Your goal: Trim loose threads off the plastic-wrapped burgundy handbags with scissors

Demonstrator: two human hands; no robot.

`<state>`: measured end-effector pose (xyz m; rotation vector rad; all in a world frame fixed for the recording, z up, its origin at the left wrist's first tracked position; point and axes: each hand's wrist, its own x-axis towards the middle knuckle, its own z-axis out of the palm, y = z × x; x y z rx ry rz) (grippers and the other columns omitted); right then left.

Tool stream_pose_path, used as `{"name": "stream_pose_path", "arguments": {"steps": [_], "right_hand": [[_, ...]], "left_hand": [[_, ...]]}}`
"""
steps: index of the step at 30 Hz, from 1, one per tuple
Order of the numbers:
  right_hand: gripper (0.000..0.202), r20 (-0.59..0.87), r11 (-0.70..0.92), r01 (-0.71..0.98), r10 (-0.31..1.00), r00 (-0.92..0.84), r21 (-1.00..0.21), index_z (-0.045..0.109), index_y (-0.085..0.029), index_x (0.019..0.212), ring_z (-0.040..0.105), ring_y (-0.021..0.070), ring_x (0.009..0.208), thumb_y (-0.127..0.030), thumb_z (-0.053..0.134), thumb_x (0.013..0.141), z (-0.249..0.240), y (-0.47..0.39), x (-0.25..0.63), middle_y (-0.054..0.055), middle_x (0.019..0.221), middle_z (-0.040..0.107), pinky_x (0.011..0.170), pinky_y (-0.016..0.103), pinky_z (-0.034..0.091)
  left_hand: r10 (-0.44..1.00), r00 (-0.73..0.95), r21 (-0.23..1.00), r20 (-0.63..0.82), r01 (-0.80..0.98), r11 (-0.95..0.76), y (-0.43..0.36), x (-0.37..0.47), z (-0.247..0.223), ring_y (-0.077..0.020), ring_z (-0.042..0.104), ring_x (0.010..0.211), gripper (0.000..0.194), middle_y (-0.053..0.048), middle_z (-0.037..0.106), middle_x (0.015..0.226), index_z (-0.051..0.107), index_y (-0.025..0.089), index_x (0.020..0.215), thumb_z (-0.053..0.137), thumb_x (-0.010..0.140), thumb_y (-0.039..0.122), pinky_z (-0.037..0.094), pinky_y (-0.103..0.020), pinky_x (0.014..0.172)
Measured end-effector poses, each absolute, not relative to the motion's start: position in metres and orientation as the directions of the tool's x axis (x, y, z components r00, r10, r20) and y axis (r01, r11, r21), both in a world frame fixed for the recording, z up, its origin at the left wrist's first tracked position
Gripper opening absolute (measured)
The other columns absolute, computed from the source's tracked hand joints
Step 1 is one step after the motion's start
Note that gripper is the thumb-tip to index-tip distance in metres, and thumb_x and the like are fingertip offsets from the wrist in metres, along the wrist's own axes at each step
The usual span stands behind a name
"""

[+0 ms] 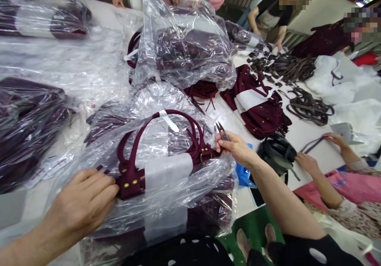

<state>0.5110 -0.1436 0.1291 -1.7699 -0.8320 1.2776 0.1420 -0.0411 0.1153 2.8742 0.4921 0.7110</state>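
A maroon handbag (130,182) lies in front of me, partly inside a clear plastic bag (205,182). Its two handles (139,141) stand up in arches, with a white tag strip (169,120) around their top. White paper (168,173) wraps the middle of the handbag. My left hand (83,198) is closed on its left end, beside the brass rivets. In my right hand (236,149) are small thread snips (222,132), blades pointing away from me. The fingers of that hand also touch the handbag's right end, near a buckle.
Plastic-wrapped maroon bags (187,48) are piled beyond and to the left (26,123). Maroon pieces (256,103) and dark straps (309,105) lie to the right. A co-worker's hands (309,163) hold a strap near a dark bag (275,153). Other people stand across the table.
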Motion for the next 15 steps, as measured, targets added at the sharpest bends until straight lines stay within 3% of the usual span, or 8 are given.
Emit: {"name": "stream_pose_path", "arguments": {"steps": [2, 4, 9, 12, 15], "right_hand": [[0.025, -0.508, -0.478, -0.173, 0.81, 0.293, -0.861, 0.05, -0.018, 0.086, 0.053, 0.011, 0.056, -0.026, 0.063, 0.066, 0.128, -0.142, 0.515, -0.003, 0.062, 0.056, 0.049, 0.021, 0.034], [0.028, -0.525, -0.444, -0.297, 0.795, 0.304, -0.845, 0.052, -0.017, 0.085, 0.055, 0.0106, 0.056, -0.025, 0.068, 0.063, 0.129, -0.142, 0.517, -0.003, 0.062, 0.057, 0.051, 0.021, 0.037], [0.026, -0.464, -0.351, -0.348, 0.823, 0.327, -0.869, 0.056, -0.018, 0.086, 0.055, 0.01, 0.058, -0.025, 0.07, 0.065, 0.127, -0.15, 0.52, -0.002, 0.064, 0.059, 0.051, 0.02, 0.038], [0.024, -0.416, -0.303, -0.34, 0.846, 0.334, -0.89, 0.057, -0.018, 0.086, 0.056, 0.0103, 0.059, -0.025, 0.069, 0.067, 0.123, -0.155, 0.518, -0.001, 0.065, 0.06, 0.052, 0.02, 0.039], [0.021, -0.352, -0.244, -0.32, 0.872, 0.34, -0.915, 0.057, -0.018, 0.087, 0.055, 0.0099, 0.06, -0.026, 0.067, 0.07, 0.121, -0.158, 0.514, -0.002, 0.065, 0.059, 0.052, 0.021, 0.037]], "left_hand": [[0.305, 0.882, 0.134, 0.36, 0.275, -0.952, -0.041, 0.145, 0.115, -0.0167, 0.05, 0.06, 0.021, -0.002, 0.056, 0.063, 0.052, 0.019, 0.066, 0.042, 0.084, 0.014, 0.038, -0.036, 0.064], [0.287, 0.9, 0.071, 0.329, 0.279, -0.958, -0.037, 0.147, 0.111, -0.0167, 0.049, 0.059, 0.023, -0.002, 0.053, 0.061, 0.053, 0.018, 0.066, 0.041, 0.086, 0.015, 0.037, -0.035, 0.063], [0.362, 0.893, -0.002, 0.268, 0.376, -0.927, -0.022, 0.147, 0.098, -0.0179, 0.047, 0.057, 0.026, -0.001, 0.047, 0.057, 0.05, 0.018, 0.061, 0.042, 0.085, 0.019, 0.036, -0.034, 0.063], [0.469, 0.86, -0.086, 0.203, 0.493, -0.866, -0.021, 0.158, 0.099, -0.0243, 0.053, 0.075, 0.016, -0.009, 0.058, 0.079, 0.058, 0.013, 0.082, 0.043, 0.082, 0.018, 0.038, -0.036, 0.067], [0.459, 0.868, -0.054, 0.189, 0.476, -0.878, -0.024, 0.191, 0.109, -0.0296, 0.048, 0.105, 0.037, -0.017, 0.056, 0.112, 0.052, 0.005, 0.112, 0.04, 0.078, 0.01, 0.038, -0.041, 0.084]]}}
